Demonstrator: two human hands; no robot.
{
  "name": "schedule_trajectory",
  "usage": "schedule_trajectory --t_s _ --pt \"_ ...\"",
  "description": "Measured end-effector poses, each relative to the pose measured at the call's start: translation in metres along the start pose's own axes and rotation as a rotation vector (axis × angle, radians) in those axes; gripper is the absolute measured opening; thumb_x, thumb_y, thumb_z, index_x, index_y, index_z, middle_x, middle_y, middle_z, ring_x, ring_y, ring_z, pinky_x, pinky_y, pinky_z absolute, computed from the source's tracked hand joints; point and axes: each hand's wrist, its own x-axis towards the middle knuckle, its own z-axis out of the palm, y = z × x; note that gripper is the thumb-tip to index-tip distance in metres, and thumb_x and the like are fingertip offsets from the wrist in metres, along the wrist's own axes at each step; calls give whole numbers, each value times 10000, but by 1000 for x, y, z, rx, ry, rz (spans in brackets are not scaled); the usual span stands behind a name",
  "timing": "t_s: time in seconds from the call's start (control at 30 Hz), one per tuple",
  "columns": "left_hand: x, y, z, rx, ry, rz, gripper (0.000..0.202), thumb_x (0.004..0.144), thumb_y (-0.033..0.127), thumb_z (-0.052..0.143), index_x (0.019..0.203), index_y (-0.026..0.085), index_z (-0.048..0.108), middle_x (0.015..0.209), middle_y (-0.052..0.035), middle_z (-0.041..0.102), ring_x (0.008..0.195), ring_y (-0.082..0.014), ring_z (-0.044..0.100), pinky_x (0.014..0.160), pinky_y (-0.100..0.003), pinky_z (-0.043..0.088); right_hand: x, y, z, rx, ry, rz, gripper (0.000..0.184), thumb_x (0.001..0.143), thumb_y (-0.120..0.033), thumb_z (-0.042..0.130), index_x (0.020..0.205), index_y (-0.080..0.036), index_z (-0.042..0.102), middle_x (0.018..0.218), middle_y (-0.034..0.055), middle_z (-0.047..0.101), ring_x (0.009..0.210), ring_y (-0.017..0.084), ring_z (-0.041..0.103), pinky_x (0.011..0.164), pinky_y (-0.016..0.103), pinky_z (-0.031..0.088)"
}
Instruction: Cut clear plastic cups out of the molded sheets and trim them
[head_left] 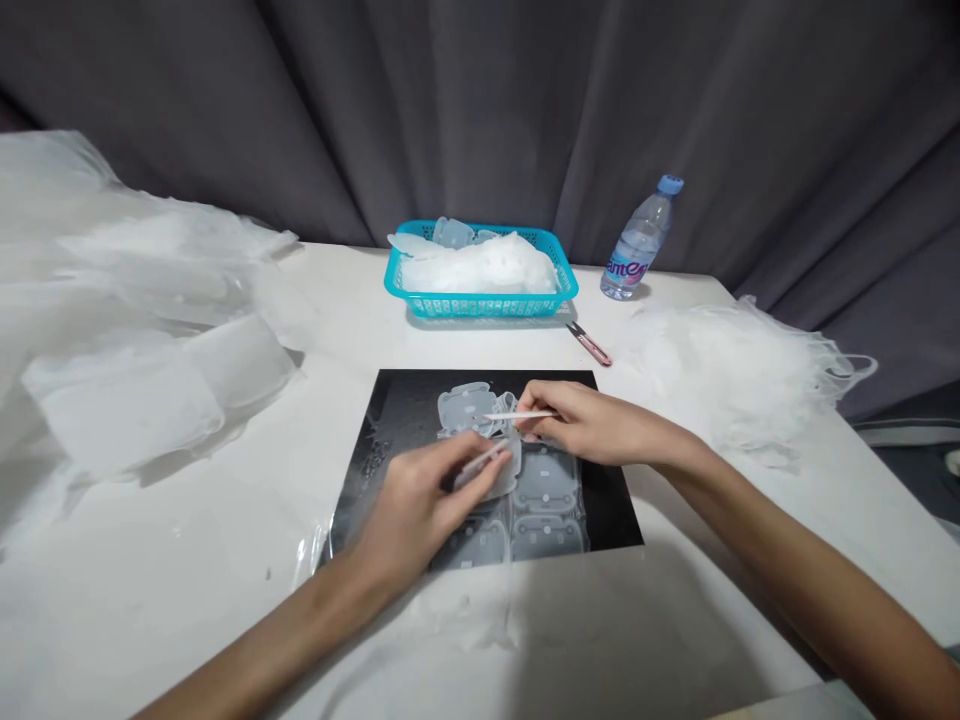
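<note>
A black mat [397, 420] lies on the white table in front of me with several translucent plastic pieces [544, 505] on it. My left hand [420, 505] is closed, pinching a thin whitish stick and pressing on one translucent piece [501, 480]. My right hand [581, 422] is closed on a thin pale stick [517, 415] whose tip points left over another translucent piece [465, 408] at the mat's far side.
A turquoise basket [480, 300] full of clear plastic stands beyond the mat. A water bottle [639, 245] and small pink snips [590, 344] are at the back right. Heaps of clear plastic lie at the left [142, 330] and right [735, 370]. A grey curtain hangs behind.
</note>
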Motion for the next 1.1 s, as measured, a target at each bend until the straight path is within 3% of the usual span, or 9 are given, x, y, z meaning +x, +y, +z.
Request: schedule_trajectory --t_s 0.13,0.33,0.43,0.53,0.67,0.77,0.9,1.0,1.1 --pt "-4 4 1 242 -39 332 268 1056 248 466 1010 191 724 809 -67 711 779 -203 695 759 -320 559 12 1 12 -514 249 153 216 935 -37 459 1066 -142 595 1033 151 706 1002 273 623 810 349 447" --pt "11 -9 -15 -128 -40 -91 253 997 452 628 978 206 684 811 -9 702 681 -157 632 599 -245 477 20 27 -18 -586 411 212 200 964 -85 461 1065 -150 621 1117 172 697 1114 324 594 877 392 443" --pt "18 -17 -23 -284 -95 -159 280 965 473 658 971 196 700 831 -22 712 709 -170 636 594 -248 480 10 34 -33 -520 444 131 154 971 -140 509 1084 -181 605 1127 124 685 1098 289 601 876 372 446" --pt "21 -18 -27 -360 -103 -191 284 945 466 679 973 186 711 848 -41 738 716 -182 660 594 -256 499 4 34 -36 -452 377 8 113 963 -233 582 1072 -208 598 1110 85 673 1046 256 599 876 356 438" --pt "30 -17 -35 -441 -94 -211 299 923 467 716 960 170 697 854 -41 757 746 -177 695 658 -256 537 10 39 -30 -363 147 -18 105 941 -313 656 926 -220 610 937 37 678 974 238 594 948 375 406" --pt "58 -21 -52 -394 -21 -141 336 895 487 743 970 163 692 867 -44 769 749 -171 703 659 -247 537 21 47 -26 -291 125 -33 56 963 -218 576 914 -214 603 888 19 671 910 206 597 909 342 406" --pt "127 -26 -90 -109 199 -8 364 922 491 675 1012 139 649 835 -14 767 685 -137 682 629 -231 507 32 55 -23 -298 221 -31 47 969 -215 548 965 -208 594 933 29 678 898 198 588 838 312 396" --pt "176 -20 -114 101 254 94 449 1014 465 439 1127 67 613 997 5 722 952 -176 686 827 -294 478 36 58 -19 -294 285 -17 52 977 -215 534 957 -209 581 934 35 676 919 202 595 831 309 384" --pt "186 -12 -114 200 322 139 396 1027 397 444 1187 58 571 1164 -40 668 1164 -229 578 977 -364 420 36 62 -14 -279 325 -21 106 1005 -221 487 937 -212 568 910 34 672 914 202 599 835 310 382"
